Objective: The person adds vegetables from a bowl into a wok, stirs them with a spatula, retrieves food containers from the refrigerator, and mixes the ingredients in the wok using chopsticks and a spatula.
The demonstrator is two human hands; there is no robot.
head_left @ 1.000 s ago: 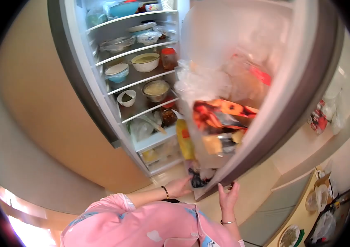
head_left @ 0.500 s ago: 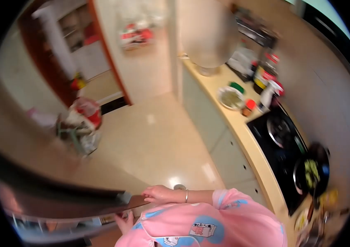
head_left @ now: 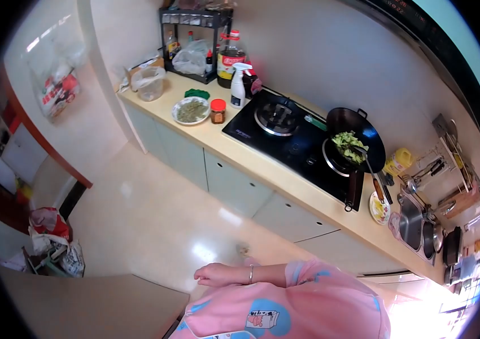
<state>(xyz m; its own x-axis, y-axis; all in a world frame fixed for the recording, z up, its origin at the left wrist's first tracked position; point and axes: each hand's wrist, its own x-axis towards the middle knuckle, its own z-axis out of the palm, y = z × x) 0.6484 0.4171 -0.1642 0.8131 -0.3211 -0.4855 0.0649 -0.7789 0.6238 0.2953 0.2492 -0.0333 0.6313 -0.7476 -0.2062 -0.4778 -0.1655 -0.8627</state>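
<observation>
My right hand (head_left: 213,275), with a bracelet at the wrist, is held in front of my body over the floor. Its fingers curl loosely inward and no object shows in them. My left hand is out of view. Close to the right hand, at lower left, is a large smooth grey-brown panel (head_left: 104,302). Across the floor, a black wok (head_left: 370,133) sits on the right burner of the stove (head_left: 296,150). Chopped green vegetables (head_left: 348,146) lie in it, with a long-handled spatula (head_left: 371,169) resting among them.
On the counter (head_left: 240,161) stand a plate of dried herbs (head_left: 190,111), a red-lidded jar (head_left: 218,112), a white spray bottle (head_left: 238,86) and a plastic tub (head_left: 149,85). A plate with yellow bits (head_left: 379,209) is beside the sink (head_left: 411,221). Bags (head_left: 53,231) sit on the floor at left.
The view has swung right toward the stove and counter. My left hand, earlier by the open dark-edged door with shelves, has left the view. My right hand stays in front of my body.
</observation>
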